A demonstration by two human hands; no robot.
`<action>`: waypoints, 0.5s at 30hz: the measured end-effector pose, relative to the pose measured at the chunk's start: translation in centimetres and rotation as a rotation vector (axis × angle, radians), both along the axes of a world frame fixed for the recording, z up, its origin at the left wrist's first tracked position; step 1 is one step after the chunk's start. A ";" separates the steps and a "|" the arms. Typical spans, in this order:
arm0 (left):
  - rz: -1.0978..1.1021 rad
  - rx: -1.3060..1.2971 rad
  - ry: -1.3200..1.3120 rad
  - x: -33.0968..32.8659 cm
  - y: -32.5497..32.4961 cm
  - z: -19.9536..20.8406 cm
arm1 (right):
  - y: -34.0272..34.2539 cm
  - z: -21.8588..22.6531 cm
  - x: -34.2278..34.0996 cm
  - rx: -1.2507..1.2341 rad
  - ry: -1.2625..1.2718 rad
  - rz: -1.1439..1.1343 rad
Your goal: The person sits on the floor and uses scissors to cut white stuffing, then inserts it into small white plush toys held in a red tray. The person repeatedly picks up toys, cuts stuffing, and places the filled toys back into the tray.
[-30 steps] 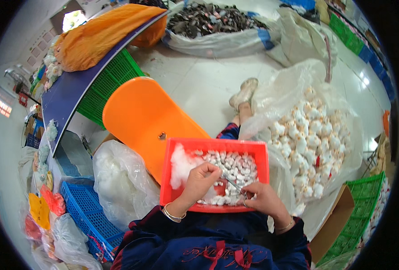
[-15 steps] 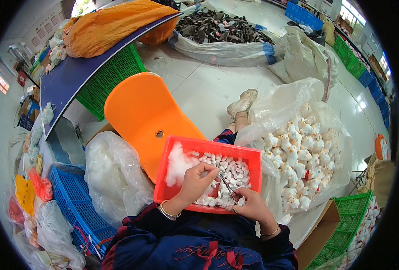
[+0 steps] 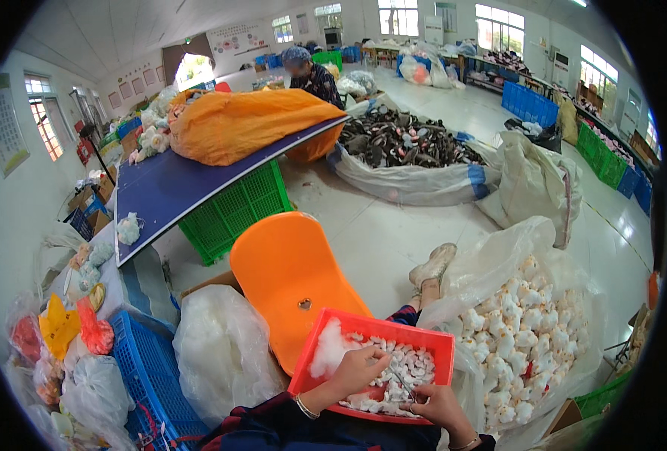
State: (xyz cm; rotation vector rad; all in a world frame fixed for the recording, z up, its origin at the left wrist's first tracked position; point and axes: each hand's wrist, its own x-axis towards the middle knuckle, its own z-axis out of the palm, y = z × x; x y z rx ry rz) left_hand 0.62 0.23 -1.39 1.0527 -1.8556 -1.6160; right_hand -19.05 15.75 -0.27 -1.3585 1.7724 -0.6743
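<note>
View tilted upward | left fingers [image 3: 373, 353] pinched, contents unclear | right fingers [image 3: 425, 391] closed round metal tool [image 3: 402, 382], over tray [image 3: 444, 347]

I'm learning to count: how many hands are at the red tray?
2: the left hand over the red tray's middle, the right hand at its near right corner.

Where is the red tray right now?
Low in the head view, just right of centre, the red tray lies between the orange chair and the clear bag of white pieces.
</note>
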 end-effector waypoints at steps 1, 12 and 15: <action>-0.052 0.194 0.134 0.1 -0.7 -1.7 | 0.3 -0.5 -0.5 -0.007 -0.027 0.037; -0.682 0.124 -0.112 -0.2 -3.5 1.9 | 3.3 -1.3 -4.1 -0.014 -0.149 0.225; -0.551 0.178 -0.032 1.1 -3.5 2.6 | 2.8 -0.1 -3.4 0.022 -0.118 0.287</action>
